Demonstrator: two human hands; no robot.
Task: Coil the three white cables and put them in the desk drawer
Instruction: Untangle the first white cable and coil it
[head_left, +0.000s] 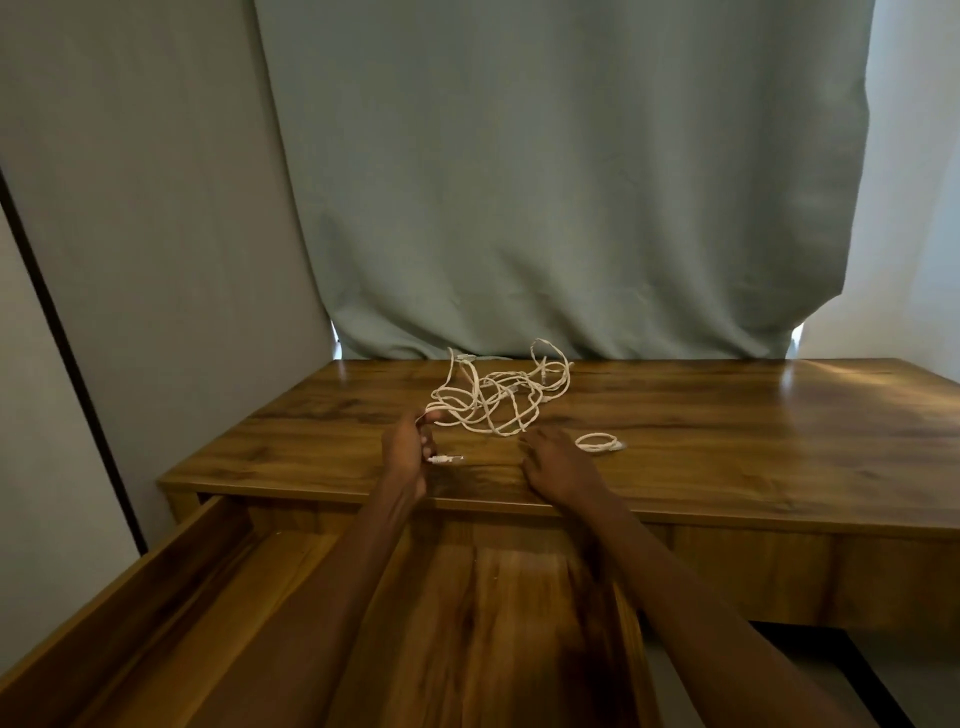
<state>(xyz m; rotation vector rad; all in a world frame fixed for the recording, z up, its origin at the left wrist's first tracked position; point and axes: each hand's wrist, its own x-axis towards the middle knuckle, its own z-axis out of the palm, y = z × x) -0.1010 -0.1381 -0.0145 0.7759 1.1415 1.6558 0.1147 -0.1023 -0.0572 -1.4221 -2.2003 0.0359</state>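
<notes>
Curtain (561, 182): grey-green cloth in soft folds, hanging behind the desk's far edge, its hem bunched on that edge.

Wall panel (156, 208): pale, flat, running along the desk's left side with a dark strip at its near edge.

Desk (753, 415): glossy brown wood-grain top, straight edges. The right half of the surface is bare; a bright patch lies near the far right corner.

Drawer (171, 587): same wood, pulled out from under the desk's near edge at the left. Its left wall and floor show; both forearms cross above it, hiding much of the inside. No cable visible in the part that shows.

Tangled cables (493, 400): thin white braided cord in loose overlapping loops, near the middle of the far edge, some loops standing up off the wood. How many cables it holds cannot be told.

Right hand (558, 457): palm down, fingers spread and relaxed on the surface near the near edge, holding nothing, between the tangle and the small coil.

Left hand (408, 452): fingers curled round a strand leading from the tangle; a plug end (448, 459) sticks out to its right.

Coiled cable (600, 443): small neat white ring, flat on the surface just right of the right hand.
</notes>
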